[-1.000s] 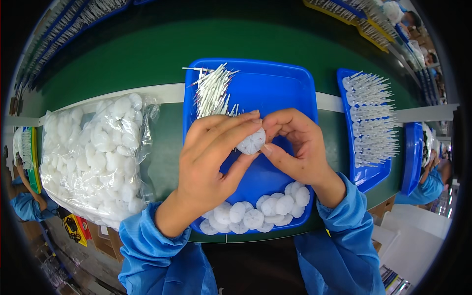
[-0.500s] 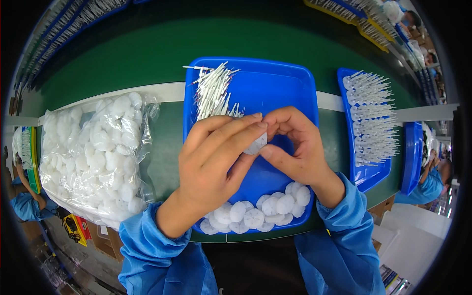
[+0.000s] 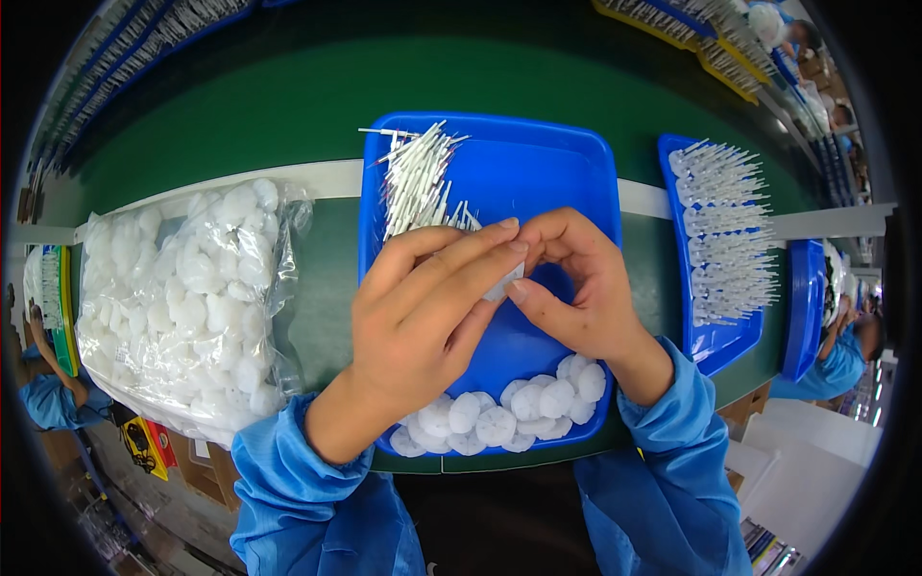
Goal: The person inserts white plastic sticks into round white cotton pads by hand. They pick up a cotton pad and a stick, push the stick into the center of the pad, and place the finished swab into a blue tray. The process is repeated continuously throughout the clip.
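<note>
Left hand [image 3: 423, 312] and right hand [image 3: 576, 283] meet above the blue tray [image 3: 567, 163], fingers pinched together on a small white round pad [image 3: 501, 284]. White sticks [image 3: 415, 182] lie at the tray's far end, loose pads [image 3: 509, 415] at the near edge.

Single head-worn fisheye view, looking steeply down, close over blue tray [image 3: 567, 163] on green bench [image 3: 288, 106].

bright and even from overhead, with only soft shadow under the hands [image 3: 499, 298] on the blue tray [image 3: 567, 173]. mild glare on the clear bag [image 3: 182, 288] at left of the frame. sharp in the centre, softer toward the rim. strongly fisheye: straight edges bent, black corners around the round picture, dim in the lower corners.
</note>
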Demonstrator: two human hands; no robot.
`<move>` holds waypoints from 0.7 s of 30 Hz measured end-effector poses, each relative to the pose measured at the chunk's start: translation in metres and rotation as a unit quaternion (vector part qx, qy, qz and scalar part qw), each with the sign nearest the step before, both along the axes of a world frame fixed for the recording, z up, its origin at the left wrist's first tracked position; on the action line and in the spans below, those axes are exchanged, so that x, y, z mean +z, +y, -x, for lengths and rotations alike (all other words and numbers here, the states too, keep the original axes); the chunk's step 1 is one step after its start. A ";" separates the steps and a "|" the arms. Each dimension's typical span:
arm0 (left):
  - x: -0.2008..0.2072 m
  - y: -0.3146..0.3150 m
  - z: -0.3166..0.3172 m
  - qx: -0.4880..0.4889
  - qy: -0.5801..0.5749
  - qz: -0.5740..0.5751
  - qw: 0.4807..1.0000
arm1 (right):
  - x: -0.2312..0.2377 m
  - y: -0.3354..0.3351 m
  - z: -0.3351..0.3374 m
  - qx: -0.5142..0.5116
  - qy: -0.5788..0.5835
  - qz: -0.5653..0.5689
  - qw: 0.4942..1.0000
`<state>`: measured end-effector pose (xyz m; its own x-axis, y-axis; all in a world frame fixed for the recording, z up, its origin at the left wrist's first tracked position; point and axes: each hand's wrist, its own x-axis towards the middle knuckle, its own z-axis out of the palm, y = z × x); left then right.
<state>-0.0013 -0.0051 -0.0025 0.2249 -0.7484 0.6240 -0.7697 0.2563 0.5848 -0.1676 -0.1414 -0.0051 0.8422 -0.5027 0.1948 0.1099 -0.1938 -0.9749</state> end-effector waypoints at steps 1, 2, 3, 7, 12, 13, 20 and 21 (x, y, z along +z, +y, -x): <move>0.000 0.000 0.000 -0.001 0.005 -0.001 1.000 | 0.000 0.001 -0.001 -0.002 -0.002 -0.005 1.000; 0.000 0.000 0.000 -0.004 0.008 -0.003 1.000 | 0.000 0.001 -0.001 -0.005 -0.003 -0.010 1.000; 0.000 0.000 0.000 -0.006 0.011 -0.005 1.000 | -0.001 0.000 0.000 -0.003 -0.003 -0.020 1.000; 0.000 0.001 0.000 -0.020 0.018 -0.015 1.000 | -0.001 -0.001 0.002 0.003 0.007 -0.071 0.997; 0.000 0.007 -0.011 -0.055 0.145 -0.007 0.988 | 0.003 -0.004 0.001 -0.058 0.029 0.013 0.998; -0.002 0.008 -0.014 -0.058 0.198 0.006 0.979 | 0.006 -0.003 0.001 -0.073 0.060 0.080 0.992; -0.008 0.011 -0.020 -0.025 0.455 -0.002 0.890 | 0.019 -0.003 -0.029 0.070 0.091 0.628 0.769; -0.009 0.011 -0.019 -0.009 0.479 -0.006 0.878 | 0.019 -0.002 -0.034 0.077 0.094 0.649 0.751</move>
<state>0.0172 0.0060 -0.0112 0.6303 -0.7621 0.1480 0.0803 0.2536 0.9640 -0.1340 -0.1433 0.0140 0.9447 0.1156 0.3069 0.1138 -0.9932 0.0238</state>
